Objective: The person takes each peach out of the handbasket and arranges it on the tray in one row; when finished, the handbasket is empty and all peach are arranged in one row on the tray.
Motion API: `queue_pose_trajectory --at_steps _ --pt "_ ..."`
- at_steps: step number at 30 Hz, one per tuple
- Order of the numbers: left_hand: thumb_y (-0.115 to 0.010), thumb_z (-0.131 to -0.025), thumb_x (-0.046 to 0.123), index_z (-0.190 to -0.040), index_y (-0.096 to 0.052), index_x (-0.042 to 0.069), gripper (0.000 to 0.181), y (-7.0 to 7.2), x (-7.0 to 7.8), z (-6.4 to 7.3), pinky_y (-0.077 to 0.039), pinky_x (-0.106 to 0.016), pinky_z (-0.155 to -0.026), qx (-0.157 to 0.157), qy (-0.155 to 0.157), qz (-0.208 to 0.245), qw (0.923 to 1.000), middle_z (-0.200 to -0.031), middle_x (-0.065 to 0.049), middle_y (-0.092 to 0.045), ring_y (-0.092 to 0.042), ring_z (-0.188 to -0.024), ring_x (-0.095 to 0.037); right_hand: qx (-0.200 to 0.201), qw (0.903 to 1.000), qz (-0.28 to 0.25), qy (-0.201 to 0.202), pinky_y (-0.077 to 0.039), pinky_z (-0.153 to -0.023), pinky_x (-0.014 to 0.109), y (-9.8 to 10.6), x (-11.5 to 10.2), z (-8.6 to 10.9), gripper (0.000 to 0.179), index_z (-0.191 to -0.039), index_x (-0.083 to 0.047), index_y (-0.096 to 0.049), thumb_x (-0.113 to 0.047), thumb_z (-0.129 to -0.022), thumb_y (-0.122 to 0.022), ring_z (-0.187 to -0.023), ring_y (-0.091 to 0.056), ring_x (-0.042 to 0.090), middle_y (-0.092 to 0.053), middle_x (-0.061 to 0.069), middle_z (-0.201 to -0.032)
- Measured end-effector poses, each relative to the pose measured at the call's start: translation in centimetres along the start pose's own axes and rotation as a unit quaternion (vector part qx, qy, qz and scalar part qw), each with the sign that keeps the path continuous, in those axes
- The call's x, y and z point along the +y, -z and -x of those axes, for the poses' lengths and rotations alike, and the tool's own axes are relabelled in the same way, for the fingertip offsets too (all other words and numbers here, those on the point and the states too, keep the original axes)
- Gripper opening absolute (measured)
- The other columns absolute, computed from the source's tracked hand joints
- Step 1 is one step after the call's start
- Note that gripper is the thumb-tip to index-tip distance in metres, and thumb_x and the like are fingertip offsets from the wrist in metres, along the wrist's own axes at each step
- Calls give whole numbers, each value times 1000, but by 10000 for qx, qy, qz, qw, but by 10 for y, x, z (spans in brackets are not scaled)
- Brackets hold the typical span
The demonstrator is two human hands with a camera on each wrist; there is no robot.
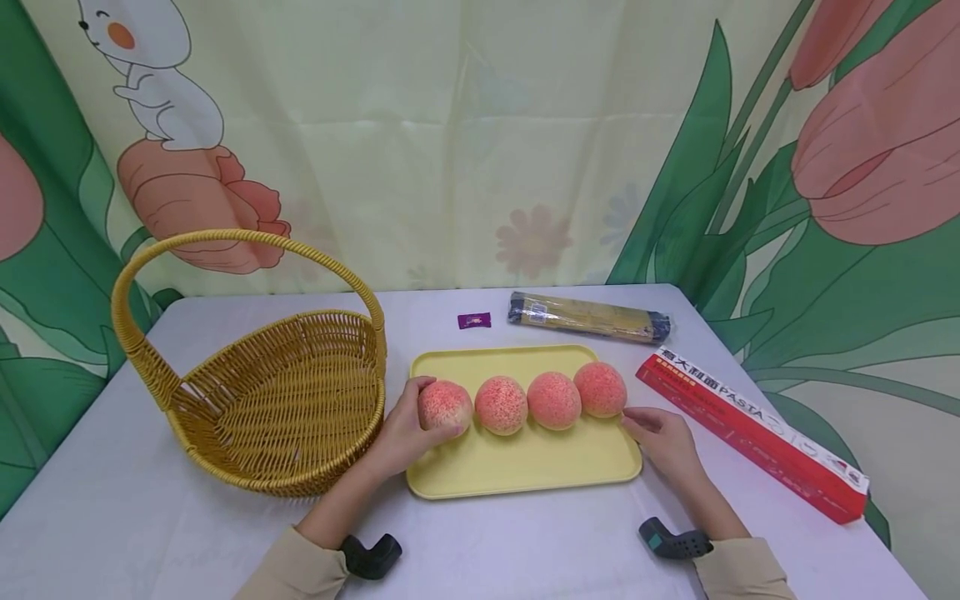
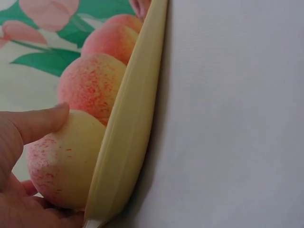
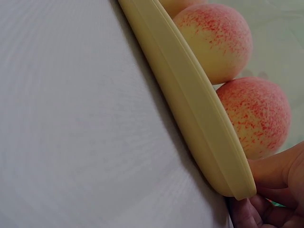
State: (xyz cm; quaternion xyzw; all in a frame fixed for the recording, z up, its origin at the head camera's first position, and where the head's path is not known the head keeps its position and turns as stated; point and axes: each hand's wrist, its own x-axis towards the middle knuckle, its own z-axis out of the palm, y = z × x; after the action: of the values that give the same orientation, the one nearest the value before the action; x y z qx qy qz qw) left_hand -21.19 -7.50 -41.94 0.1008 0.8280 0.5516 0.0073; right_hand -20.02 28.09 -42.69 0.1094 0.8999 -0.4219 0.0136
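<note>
Several peaches stand in a row across a yellow tray (image 1: 525,477) on the table. My left hand (image 1: 401,435) holds the leftmost peach (image 1: 447,408), its thumb on the near side and its fingers round the far side. Two more peaches lie in the middle, a speckled peach (image 1: 501,406) and a pinker peach (image 1: 555,401). At the tray's right edge, my right hand (image 1: 667,442) grips the rim, thumb inside and fingers outside, close to the rightmost peach (image 1: 601,390). In the right wrist view that peach (image 3: 259,116) sits just above the thumb.
A wicker basket (image 1: 281,408) with a tall handle stands left of the tray. Behind the tray lie a small purple packet (image 1: 474,321) and a wrapped bundle of pasta (image 1: 588,317). A red and white pasta box (image 1: 753,433) lies slanted at the right.
</note>
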Motion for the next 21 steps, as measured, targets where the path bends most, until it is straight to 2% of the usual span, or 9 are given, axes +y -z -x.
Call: queue_pose_trajectory --at_steps 4,8,10,11,12,14,17,19,21 --pt "-79 -73 20 -133 -29 1 81 0 1 1 -35 -48 -97 21 -56 -180 9998 -128 -23 -42 -45 -116 -35 -28 10000 -36 -44 -47 -85 41 -3 -2 -2 39 -119 6 -56 -21 -91 -57 -110 -51 37 -58 23 -114" --pt "-79 -72 27 -144 -12 3 101 3 11 7 -24 -53 -101 -42 38 -698 9975 -145 -26 -14 -27 -129 -40 -106 9999 -32 23 -48 -84 40 -4 -2 -5 42 -120 5 -56 -25 -91 -57 -109 -51 36 -58 22 -115" --pt "-79 -73 29 -146 -10 8 102 5 19 14 -22 -54 -102 -135 48 -939 9955 -149 -22 -3 -19 -132 -39 -222 9997 -82 56 -49 -83 39 -1 -1 -6 46 -121 3 -55 -30 -90 -58 -109 -52 35 -57 21 -116" --pt "-78 -74 29 -146 -13 10 99 7 24 19 -24 -56 -100 -165 -12 -1075 9941 -150 -20 -3 -20 -132 -39 -266 9996 -95 51 -49 -82 38 1 1 -5 48 -122 2 -55 -33 -90 -58 -108 -53 34 -57 21 -117" --pt "-77 -75 29 -145 -20 10 92 10 28 25 -26 -55 -100 -182 -104 -1198 9926 -150 -17 -8 -22 -132 -37 -289 9995 -97 51 -50 -81 37 4 3 -4 50 -123 2 -54 -36 -90 -58 -106 -54 33 -56 20 -117" --pt "-75 -77 25 -138 -36 10 74 17 36 38 -34 -52 -96 -128 -309 -1231 9918 -144 -13 -29 -37 -126 -32 -284 9996 -42 32 -51 -77 33 11 7 -1 54 -125 0 -53 -39 -89 -57 -103 -56 31 -56 19 -118" --pt "-74 -78 17 -121 -55 11 47 32 43 58 -46 -41 -87 193 -602 -1101 9919 -118 -1 -57 -55 -106 -19 -84 9999 73 -37 -52 -71 27 22 12 7 57 -128 0 -51 -41 -89 -56 -97 -58 30 -56 20 -116" --pt "-73 -78 9 -109 -61 11 34 42 44 68 -49 -33 -80 523 -848 -874 9912 -101 5 -63 -59 -92 -12 88 9998 146 -62 -51 -67 23 29 13 12 57 -128 1 -50 -41 -90 -54 -96 -58 30 -57 20 -114" --pt "-72 -78 4 -102 -64 10 26 51 44 75 -51 -28 -74 900 -1103 -751 9870 -93 8 -64 -60 -83 -9 279 9995 130 -93 -49 -66 20 33 11 16 55 -125 1 -53 -43 -92 -50 -96 -58 30 -59 20 -111"
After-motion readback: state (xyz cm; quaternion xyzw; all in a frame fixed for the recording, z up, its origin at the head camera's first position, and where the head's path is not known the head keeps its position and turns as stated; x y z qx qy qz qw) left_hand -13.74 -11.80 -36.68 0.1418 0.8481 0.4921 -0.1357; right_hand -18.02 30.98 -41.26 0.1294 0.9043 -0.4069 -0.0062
